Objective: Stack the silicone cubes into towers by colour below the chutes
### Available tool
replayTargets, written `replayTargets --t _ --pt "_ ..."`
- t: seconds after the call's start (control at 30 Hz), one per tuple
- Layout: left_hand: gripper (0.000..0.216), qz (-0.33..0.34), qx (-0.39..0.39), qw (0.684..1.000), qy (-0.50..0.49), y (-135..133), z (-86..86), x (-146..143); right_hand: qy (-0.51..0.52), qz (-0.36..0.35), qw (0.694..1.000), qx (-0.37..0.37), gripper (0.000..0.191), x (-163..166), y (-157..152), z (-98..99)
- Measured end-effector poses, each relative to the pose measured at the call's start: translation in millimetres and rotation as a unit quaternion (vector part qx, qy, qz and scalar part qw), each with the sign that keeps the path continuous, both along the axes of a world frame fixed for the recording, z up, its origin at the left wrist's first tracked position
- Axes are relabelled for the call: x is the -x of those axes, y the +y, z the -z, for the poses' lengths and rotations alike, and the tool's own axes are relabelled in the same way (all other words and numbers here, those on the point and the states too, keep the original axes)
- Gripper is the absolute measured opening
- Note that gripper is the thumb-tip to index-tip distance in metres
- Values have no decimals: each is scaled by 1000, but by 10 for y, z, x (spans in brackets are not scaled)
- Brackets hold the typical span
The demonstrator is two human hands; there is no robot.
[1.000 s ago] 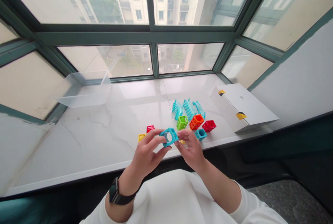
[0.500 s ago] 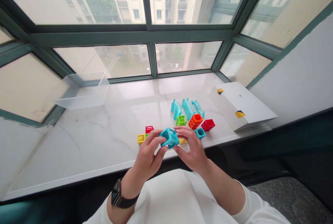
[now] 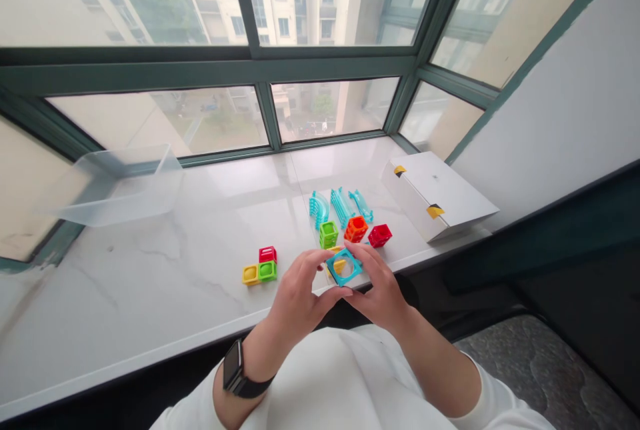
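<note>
Near the front edge of the white marble window sill (image 3: 150, 270), two bare hands close together: the left hand (image 3: 297, 297), with a black wristwatch (image 3: 234, 369) on its wrist, and the right hand (image 3: 380, 280), both clamped from opposite sides on one hollow square frame of cyan plastic (image 3: 344, 267). This frame held in the air above the sill's front edge, with a round opening in its face and a small yellow plastic piece (image 3: 340, 266) showing through it; whether the two are touching, impossible to tell. As judged from the grip, the step in hand seeming a close handling of this one piece, not a setting down. For the next move, a steady hold from both sides apparently needed. Left of the hands, a yellow block (image 3: 251, 275) and a green block (image 3: 267, 271) side by side, with a red block (image 3: 267, 255) just behind. Toward the sill's back edge, a green cube (image 3: 329, 235), an orange cube (image 3: 356, 229), a red cube (image 3: 380, 235) and three curved cyan track pieces (image 3: 341, 207). At the far left corner, a clear plastic tub (image 3: 120, 190); at the right end, a flat white cardboard box (image 3: 435, 197).
</note>
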State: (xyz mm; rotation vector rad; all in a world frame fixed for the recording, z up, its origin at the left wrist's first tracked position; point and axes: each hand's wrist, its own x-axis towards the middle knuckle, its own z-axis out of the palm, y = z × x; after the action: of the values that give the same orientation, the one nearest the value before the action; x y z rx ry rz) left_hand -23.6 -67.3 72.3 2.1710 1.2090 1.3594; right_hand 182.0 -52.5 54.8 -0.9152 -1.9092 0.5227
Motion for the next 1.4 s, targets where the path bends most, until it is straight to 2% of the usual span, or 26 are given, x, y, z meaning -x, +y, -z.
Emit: replayTargets --t 0.1,0.23,0.33,0.4,0.5,0.67,0.9,1.17,1.4 --pt "56 18 26 999 -11 49 23 -178 0 26 1000 0 74 -168 12 -8" --pt "65 60 87 994 -23 24 127 -405 -8 88 996 15 66 -451 50 18" --pt "70 96 157 983 -7 -14 243 -543 -4 142 989 36 64 -679 93 115" --pt "66 114 208 971 0 -26 335 -613 4 167 984 54 64 -806 121 202" --pt "58 127 279 952 4 -23 488 -693 10 189 980 68 65 -923 157 317" --pt "57 112 362 925 -2 15 724 -788 -13 190 979 75 65 -943 226 447" --pt "46 101 399 910 -56 92 887 -849 -26 165 980 106 67 -852 378 726" --pt "38 109 415 900 -74 116 873 -899 -10 145 980 139 68 -757 459 985" --pt "24 108 420 897 -88 136 910 -894 3 143 977 156 68 -709 465 1117"
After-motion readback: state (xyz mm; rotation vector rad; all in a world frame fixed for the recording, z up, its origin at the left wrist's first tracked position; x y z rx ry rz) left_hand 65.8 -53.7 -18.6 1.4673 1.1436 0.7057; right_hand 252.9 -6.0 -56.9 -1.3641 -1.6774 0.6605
